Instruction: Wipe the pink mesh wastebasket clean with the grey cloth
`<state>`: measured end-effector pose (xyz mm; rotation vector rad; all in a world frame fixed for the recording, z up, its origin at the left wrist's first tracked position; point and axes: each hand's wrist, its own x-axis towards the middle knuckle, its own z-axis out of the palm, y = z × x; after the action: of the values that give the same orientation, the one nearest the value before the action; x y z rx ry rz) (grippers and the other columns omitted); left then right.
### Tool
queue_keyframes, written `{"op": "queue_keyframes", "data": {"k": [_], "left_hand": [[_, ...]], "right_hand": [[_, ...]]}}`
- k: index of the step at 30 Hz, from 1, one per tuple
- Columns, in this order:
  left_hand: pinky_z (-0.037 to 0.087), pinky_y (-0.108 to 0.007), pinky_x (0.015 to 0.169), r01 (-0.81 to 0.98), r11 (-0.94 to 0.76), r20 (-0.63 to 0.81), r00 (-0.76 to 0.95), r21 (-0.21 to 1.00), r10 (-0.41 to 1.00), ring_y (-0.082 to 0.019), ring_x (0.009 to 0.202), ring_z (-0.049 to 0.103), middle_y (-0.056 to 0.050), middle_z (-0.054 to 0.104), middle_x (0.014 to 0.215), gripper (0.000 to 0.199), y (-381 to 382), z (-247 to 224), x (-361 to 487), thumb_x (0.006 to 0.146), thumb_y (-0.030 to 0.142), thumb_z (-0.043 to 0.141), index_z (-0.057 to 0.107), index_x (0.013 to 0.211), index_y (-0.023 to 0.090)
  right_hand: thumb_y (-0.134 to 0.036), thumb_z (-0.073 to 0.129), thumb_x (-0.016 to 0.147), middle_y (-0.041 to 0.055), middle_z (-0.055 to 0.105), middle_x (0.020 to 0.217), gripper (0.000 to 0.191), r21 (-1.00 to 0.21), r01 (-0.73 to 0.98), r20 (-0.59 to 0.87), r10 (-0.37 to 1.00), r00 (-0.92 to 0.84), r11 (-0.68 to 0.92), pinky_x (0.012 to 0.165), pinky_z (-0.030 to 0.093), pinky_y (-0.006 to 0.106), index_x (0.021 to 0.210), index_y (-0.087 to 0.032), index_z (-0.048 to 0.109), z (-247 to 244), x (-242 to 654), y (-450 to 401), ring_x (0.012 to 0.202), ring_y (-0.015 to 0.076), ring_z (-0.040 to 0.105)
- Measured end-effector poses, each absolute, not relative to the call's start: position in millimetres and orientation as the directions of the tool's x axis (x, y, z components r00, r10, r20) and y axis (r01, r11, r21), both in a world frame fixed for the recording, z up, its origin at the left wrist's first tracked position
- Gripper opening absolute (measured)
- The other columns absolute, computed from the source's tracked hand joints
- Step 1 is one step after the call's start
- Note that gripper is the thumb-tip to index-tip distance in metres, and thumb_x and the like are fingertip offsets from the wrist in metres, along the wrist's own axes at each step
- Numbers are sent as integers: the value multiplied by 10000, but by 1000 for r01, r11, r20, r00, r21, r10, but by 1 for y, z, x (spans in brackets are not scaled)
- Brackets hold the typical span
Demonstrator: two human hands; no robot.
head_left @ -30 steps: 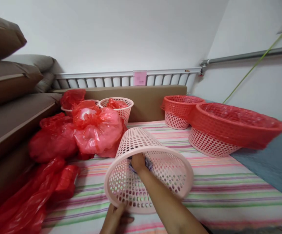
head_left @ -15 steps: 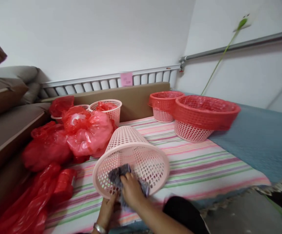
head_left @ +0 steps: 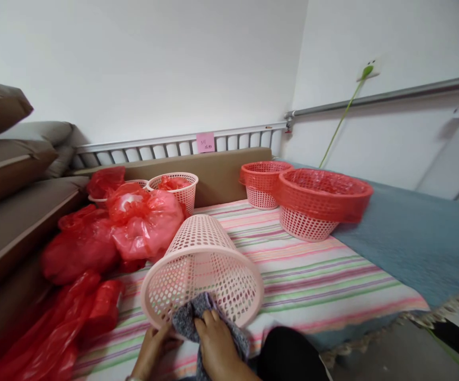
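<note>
A pink perforated basket (head_left: 203,233) lies on its side on the striped cloth (head_left: 316,280), its round mouth facing me. My right hand (head_left: 215,338) grips a dark grey cloth (head_left: 187,320) at the lower part of the mouth. At the lower left of the rim, my left hand (head_left: 153,344) holds the basket, its fingers reaching under the edge.
Red plastic bags (head_left: 145,222) lie at the left beside stacked brown cushions (head_left: 23,206). Behind them stands a pink basket (head_left: 189,193) with red plastic inside. Two baskets with red plastic over their rims (head_left: 308,225) stand at the right.
The view has tilted up slightly. My right hand and the grey cloth have come from inside the basket toward its lower rim. My left hand has shifted a little left along the rim.
</note>
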<state>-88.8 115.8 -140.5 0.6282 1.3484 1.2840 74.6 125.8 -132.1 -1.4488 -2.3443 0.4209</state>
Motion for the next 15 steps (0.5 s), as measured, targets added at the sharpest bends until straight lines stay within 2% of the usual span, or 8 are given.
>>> {"op": "queue_keyframes", "data": {"k": [5, 11, 15], "left_hand": [[547, -291, 488, -224, 294, -337, -185, 929, 923, -182, 475, 648, -11, 710, 645, 761, 124, -146, -98, 540, 500, 789, 541, 1161, 137], [534, -282, 451, -156, 320, -337, -96, 934, 937, -175, 411, 645, -83, 756, 796, 784, 135, -158, -103, 568, 572, 739, 513, 1168, 121], [510, -237, 427, -88, 320, -322, -14, 943, 947, -151, 403, 640, -88, 746, 773, 662, 141, -165, -105, 640, 600, 665, 569, 1058, 96]], "right_hand": [[-73, 423, 774, 88, 598, 1006, 365, -446, 810, 161, 924, -347, 382, 843, 397, 346, 1034, -201, 645, -132, 70, 139, 978, 257, 519], [-51, 436, 743, 112, 605, 981, 379, -349, 893, 178, 956, -234, 284, 824, 390, 331, 1036, -172, 644, -123, 54, 186, 967, 259, 524], [-62, 442, 758, 134, 609, 969, 337, -315, 922, 209, 964, -166, 227, 801, 397, 329, 1012, -152, 644, -128, 45, 241, 945, 253, 534]]}}
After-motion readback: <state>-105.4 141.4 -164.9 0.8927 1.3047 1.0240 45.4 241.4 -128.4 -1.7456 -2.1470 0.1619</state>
